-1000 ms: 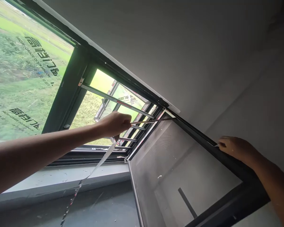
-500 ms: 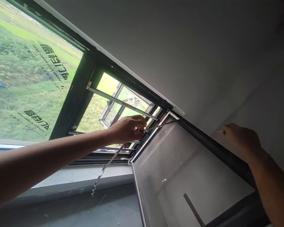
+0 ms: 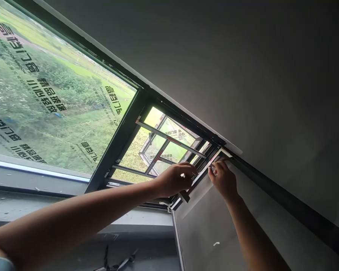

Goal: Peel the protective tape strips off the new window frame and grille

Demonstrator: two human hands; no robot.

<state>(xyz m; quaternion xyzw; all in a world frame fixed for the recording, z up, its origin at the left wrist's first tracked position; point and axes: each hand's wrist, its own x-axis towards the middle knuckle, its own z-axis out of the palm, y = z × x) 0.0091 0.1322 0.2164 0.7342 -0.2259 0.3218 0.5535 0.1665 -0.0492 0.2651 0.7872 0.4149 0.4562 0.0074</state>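
My left hand (image 3: 176,178) is closed in a pinch near the right side of the window frame (image 3: 127,131). Between its fingers is a thin strip of film, and a dark, flat end of that film strip (image 3: 184,196) hangs just below the hand. My right hand (image 3: 223,180) is raised close beside it, thumb and fingers pinched together at the frame's upper right corner. What those fingertips hold is too small to make out. A narrow gap separates the two hands.
Metal bars (image 3: 172,140) cross the opening, with an outward-swung window sash (image 3: 169,146) beyond. Left of it is a large glass pane (image 3: 59,86) with printed lettering. A grey wall (image 3: 203,226) meets the frame at right, and dark crumpled strips (image 3: 118,263) show at bottom.
My right hand has moved left and up to the frame corner, close to my left hand. The long stretch of strip between left hand and corner is no longer visible. The view has shifted left.
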